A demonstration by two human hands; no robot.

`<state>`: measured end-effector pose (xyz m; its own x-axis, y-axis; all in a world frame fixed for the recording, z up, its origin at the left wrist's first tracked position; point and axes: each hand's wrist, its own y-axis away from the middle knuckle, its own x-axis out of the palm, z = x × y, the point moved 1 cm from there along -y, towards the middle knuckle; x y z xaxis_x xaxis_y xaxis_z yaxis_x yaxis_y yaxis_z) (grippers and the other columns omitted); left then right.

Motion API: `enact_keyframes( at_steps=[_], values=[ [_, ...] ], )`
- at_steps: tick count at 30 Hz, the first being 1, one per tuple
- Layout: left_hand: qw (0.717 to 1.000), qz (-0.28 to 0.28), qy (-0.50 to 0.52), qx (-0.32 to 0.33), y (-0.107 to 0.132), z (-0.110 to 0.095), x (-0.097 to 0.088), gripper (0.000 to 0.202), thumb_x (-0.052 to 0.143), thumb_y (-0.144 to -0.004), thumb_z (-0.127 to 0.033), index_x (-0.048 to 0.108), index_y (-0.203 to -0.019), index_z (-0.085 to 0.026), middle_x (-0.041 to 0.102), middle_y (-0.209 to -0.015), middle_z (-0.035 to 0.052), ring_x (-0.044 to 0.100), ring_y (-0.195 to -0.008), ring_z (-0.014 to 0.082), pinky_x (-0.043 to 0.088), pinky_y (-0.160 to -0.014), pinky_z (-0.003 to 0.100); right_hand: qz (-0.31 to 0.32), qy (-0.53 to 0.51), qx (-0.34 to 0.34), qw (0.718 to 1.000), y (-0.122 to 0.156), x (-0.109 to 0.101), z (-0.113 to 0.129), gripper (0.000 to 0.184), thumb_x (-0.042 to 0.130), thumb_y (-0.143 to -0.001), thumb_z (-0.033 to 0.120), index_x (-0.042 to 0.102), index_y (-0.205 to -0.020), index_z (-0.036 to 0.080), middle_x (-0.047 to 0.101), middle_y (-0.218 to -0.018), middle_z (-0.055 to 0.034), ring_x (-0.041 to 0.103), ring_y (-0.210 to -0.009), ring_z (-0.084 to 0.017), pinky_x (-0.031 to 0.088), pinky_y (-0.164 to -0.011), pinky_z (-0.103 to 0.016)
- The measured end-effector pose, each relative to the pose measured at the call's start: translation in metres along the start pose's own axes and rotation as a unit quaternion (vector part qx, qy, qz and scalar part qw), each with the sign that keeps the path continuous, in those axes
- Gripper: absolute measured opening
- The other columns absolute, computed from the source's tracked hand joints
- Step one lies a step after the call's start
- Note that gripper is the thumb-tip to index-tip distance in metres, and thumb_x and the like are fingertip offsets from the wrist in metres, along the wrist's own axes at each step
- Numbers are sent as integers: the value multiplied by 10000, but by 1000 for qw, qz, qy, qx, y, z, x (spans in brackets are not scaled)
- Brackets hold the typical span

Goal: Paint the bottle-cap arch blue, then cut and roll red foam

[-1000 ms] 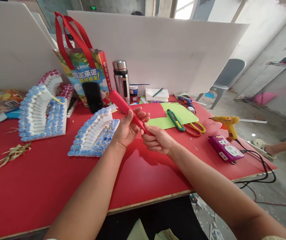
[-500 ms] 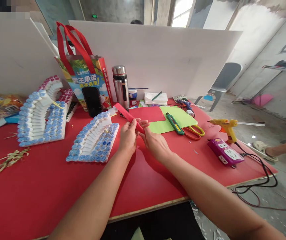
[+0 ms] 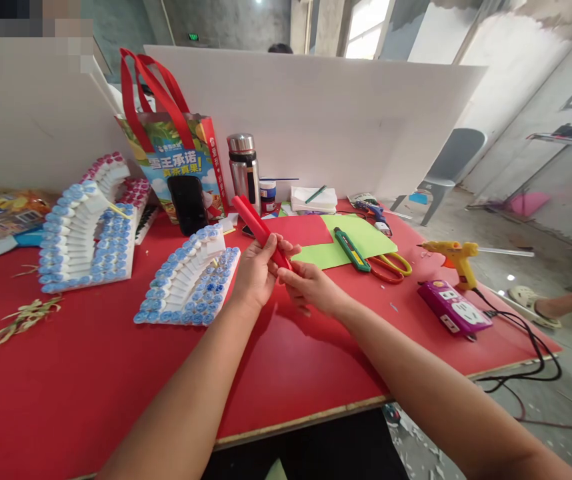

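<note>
Both hands hold a folded strip of red paper point(image 3: 252, 215) above the red table point(image 3: 286, 360). My left hand point(image 3: 259, 270) is closed around its middle, thumb on top. At the strip's near end, my right hand point(image 3: 309, 285) pinches it between thumb and fingers. Just left of my left hand stands a curved white piece covered in blue rosettes point(image 3: 186, 280). Beyond my hands lie a red paper sheet point(image 3: 311, 229) and a light green sheet point(image 3: 361, 230). On the green sheet rest a green utility knife point(image 3: 351, 250) and scissors with red and yellow handles point(image 3: 391, 267).
A larger blue-rosette piece point(image 3: 86, 240), a shopping bag point(image 3: 176, 153), a phone point(image 3: 187, 203) and a steel thermos point(image 3: 243, 170) stand at the back left. To the right are a yellow glue gun point(image 3: 459, 253) and a purple power strip point(image 3: 453, 307) with trailing cables. A person's foot shows beyond the table.
The strip has turned in my hands and now shows a wider, folded face. My right hand has shifted its grip slightly lower at the near end. The camera view has moved slightly.
</note>
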<state>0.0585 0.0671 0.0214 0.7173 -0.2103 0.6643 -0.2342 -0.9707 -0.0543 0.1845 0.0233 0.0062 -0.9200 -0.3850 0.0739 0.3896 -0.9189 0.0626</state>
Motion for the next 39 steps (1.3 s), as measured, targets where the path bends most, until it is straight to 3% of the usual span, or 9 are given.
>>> enact_keyframes(
  at_steps=[3,6,10,17,23,28,30,35,39],
  values=[
    [998,-54,-7,24,-1,10,1,235,783,-813,-308,617,-869,-151,701,-702,10,760,-814,220,591,-725,299,-159,247,-76,953,-2,3,-4,279,562,-937,459,455,-814,232,446,-631,47,365,-517,-106,259,-489,-235],
    [998,-53,3,27,-3,9,-1,272,789,-808,-351,625,-883,-147,716,-742,25,756,-831,218,583,-818,353,-174,321,-96,926,-1,-1,-1,263,522,-955,415,468,-786,222,462,-654,33,363,-550,-108,247,-519,-243],
    [995,-46,80,41,-7,-8,-4,284,765,-829,-409,614,-797,-171,692,-716,-15,726,-754,144,580,-852,328,-11,90,22,996,1,-13,4,383,470,-964,569,508,-831,212,307,-557,92,217,-441,-73,206,-415,-202],
    [991,46,121,-36,2,-22,0,511,677,-862,-535,455,-571,-178,313,-409,-105,327,-352,22,440,-467,161,221,-185,139,947,4,-8,0,375,521,-948,571,539,-955,197,286,-564,115,202,-420,-65,299,-363,-181],
    [999,15,44,-1,9,-8,11,643,697,-835,-559,321,-463,-192,254,-374,-81,258,-339,40,381,-431,207,11,116,-6,993,2,3,-2,249,650,-844,380,461,-827,219,352,-615,84,311,-503,-82,296,-489,-223],
    [996,4,61,71,15,-25,25,584,723,-862,-435,367,-472,-185,314,-436,-67,363,-409,50,462,-539,220,-197,509,-127,828,3,-1,4,152,498,-896,266,456,-760,212,446,-656,24,321,-552,-116,176,-552,-283],
    [994,-5,82,73,16,-34,25,626,661,-909,-439,312,-453,-189,245,-407,-72,278,-361,46,400,-460,210,-206,529,-131,813,3,1,5,199,499,-922,299,448,-752,210,471,-692,7,335,-562,-118,162,-559,-290],
    [995,89,48,8,23,-51,21,673,586,-953,-438,270,-413,-189,217,-375,-54,265,-318,56,302,-365,217,34,220,15,975,11,9,8,500,548,-900,621,358,-669,221,305,-570,72,245,-487,-73,195,-480,-238],
    [987,150,41,-32,30,-61,28,717,583,-937,-500,230,-394,-192,172,-358,-54,236,-289,56,243,-319,221,322,-59,161,931,21,15,14,578,522,-825,773,368,-686,233,248,-538,120,113,-417,-43,137,-372,-202]
  ],
)
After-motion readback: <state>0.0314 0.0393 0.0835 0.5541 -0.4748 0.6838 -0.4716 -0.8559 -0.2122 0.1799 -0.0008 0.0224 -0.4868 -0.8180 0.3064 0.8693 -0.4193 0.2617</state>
